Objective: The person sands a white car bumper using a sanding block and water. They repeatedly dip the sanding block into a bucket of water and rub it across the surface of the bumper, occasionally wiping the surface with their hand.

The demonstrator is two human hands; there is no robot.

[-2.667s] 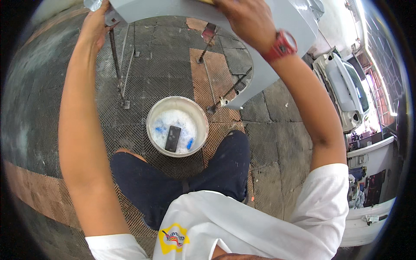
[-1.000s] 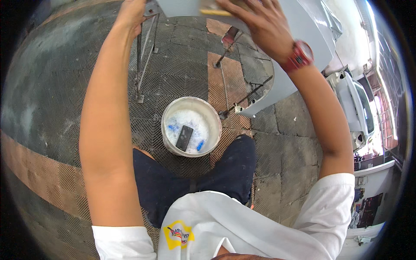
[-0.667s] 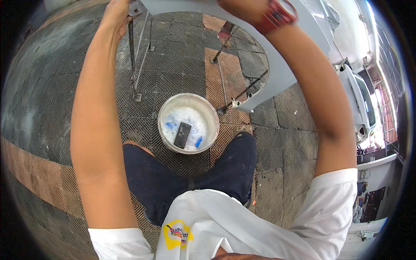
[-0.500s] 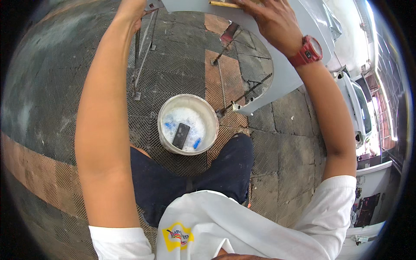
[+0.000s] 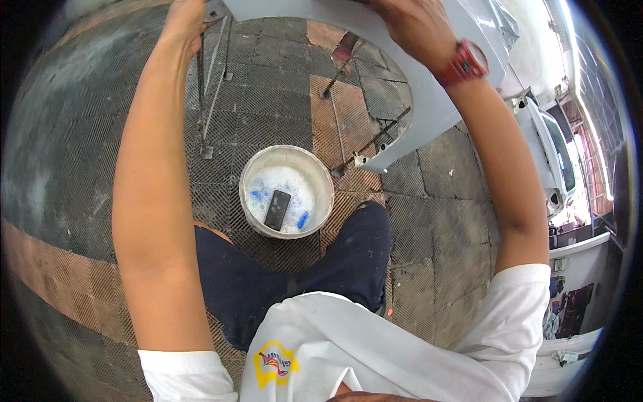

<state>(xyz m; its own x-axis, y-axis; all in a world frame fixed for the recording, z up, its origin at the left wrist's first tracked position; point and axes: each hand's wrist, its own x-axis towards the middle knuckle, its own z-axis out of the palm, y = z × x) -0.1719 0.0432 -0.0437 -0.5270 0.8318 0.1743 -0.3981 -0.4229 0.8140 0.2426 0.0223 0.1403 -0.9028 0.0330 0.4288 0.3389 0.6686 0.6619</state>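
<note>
A grey car fender (image 5: 429,127) with a curved wheel arch stands before me, its upper part cut off by the view's top edge. My left hand (image 5: 182,25) is closed round the fender's left end, beside a bracket with holes. On the fender's upper surface, my right hand (image 5: 418,33) presses a flat block; its fingertips and nearly all of the block lie beyond the top edge. A red watch (image 5: 465,63) circles my right wrist. Below, between my knees, a white bucket (image 5: 320,208) holds foamy water, a dark rectangular block (image 5: 277,210) and blue bits (image 5: 303,219).
Thin metal stand legs (image 5: 213,100) reach down to the floor under the fender. Ribbed black and tan tiles (image 5: 268,100) cover the floor. At the right are a white car (image 5: 546,151) and a white counter (image 5: 581,249) with items below it.
My right hand and its flat block have shifted up and slightly left, so the block's yellowish edge has left the view. My left hand still grips the fender; the whole view has shifted slightly.
</note>
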